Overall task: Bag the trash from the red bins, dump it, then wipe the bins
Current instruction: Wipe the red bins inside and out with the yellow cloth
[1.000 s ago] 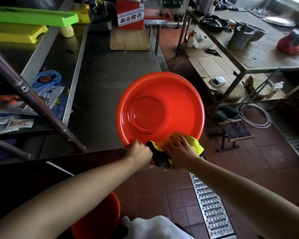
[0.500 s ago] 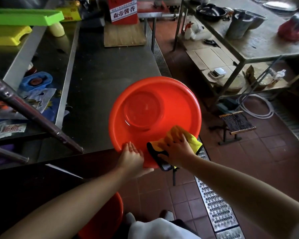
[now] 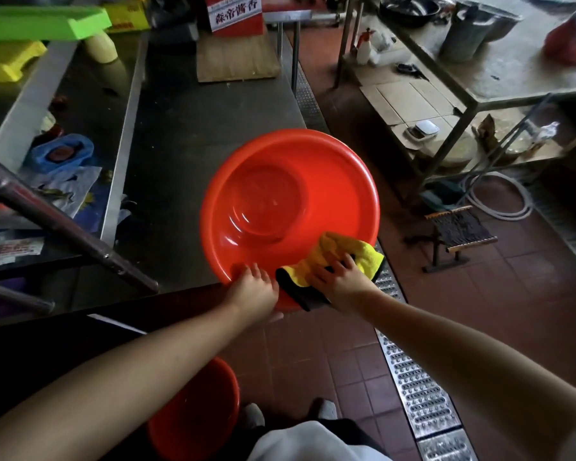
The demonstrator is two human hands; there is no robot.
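Gleaming red bin [image 3: 330,181], tilted, empty.

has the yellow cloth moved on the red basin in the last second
Yes. The yellow cloth under the right hand slid from the red basin's near rim toward its right side.

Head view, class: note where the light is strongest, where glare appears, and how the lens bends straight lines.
Head view: daylight falls brightest on the far right table, while the near left under the counter is deep shadow; soft glare streaks the red basin floor; the wide lens bows the floor drain grate and the table edges.
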